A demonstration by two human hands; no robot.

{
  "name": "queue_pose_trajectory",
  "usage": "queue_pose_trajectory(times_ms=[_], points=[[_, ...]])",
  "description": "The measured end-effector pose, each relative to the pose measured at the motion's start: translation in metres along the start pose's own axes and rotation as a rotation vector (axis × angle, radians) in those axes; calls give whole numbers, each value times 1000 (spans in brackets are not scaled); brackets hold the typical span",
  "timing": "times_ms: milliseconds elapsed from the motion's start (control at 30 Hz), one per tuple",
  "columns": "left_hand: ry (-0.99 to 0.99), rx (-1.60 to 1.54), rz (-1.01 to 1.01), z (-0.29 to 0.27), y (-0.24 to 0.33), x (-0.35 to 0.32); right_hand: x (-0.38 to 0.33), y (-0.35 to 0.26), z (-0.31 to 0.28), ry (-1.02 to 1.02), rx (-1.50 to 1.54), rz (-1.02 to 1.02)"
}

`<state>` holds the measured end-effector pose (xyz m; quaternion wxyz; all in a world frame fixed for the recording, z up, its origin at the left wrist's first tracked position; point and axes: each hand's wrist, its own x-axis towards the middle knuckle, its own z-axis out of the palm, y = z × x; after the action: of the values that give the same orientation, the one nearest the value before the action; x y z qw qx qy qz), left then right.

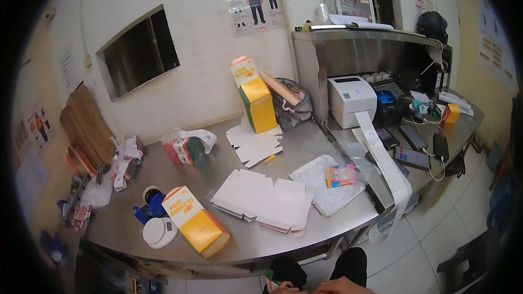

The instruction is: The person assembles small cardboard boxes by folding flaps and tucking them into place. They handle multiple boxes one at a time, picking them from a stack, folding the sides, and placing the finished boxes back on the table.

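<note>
Green-edged pale piece [270, 280], kind unclear: at the lower edge of the view, in front of the person's dark-clad knees [348, 265], below the tabletop [120, 223]; largely cut off.

Hands, two: left hand [286, 289] at the green-edged piece, apparently touching it; right hand [345, 286] just beside, back uppermost, fingers mostly out of view. How far either is open, and whether the right has hold of anything, cannot be told.

Cartons, yellow and white with orange lettering, two: front carton [196, 222] near the tabletop's front edge; rear carton [256, 98] near the wall, its base over flat white card.

Flat white cards, two lots: nearer stack [267, 198] mid-tabletop, edges overlapping; farther lot [255, 144] beneath and before the rear carton.

Scale [157, 232], white, round-topped: just left of the front carton. Tape dispenser [157, 207], blue: behind the scale.

Bundle [182, 149], red and green, clear-wrapped, white paper strip over it: left of the farther cards.

Packet [341, 176], pink and blue: on papers in a clear sleeve [318, 186], right of the nearer stack.

Bag [297, 113], dark: beside the rear carton.

Label printer [351, 100], white: right side, with a long paper strip [382, 155] trailing over the edge toward the floor.

Phones [411, 157], several, some cabled: right of the strip.
</note>
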<state>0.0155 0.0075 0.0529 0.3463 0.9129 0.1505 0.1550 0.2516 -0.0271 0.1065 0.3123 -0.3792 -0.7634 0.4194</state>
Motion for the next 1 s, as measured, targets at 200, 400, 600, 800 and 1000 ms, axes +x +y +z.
queue_pose_trajectory(times_ms=[200,400,600,800,1000], points=[[106,-28,58,6,-8,7,-1,8,-2,8,-48,-155],[24,67,32,-2,6,21,-13,13,3,103,56,104],[94,62,43,12,22,27,-21,57,23,-164,-125,134],[327,201,-78,18,8,24,-31,94,25,-435,159,214],[562,216,-400,1,-5,-3,-22,76,19,-616,390,209]])
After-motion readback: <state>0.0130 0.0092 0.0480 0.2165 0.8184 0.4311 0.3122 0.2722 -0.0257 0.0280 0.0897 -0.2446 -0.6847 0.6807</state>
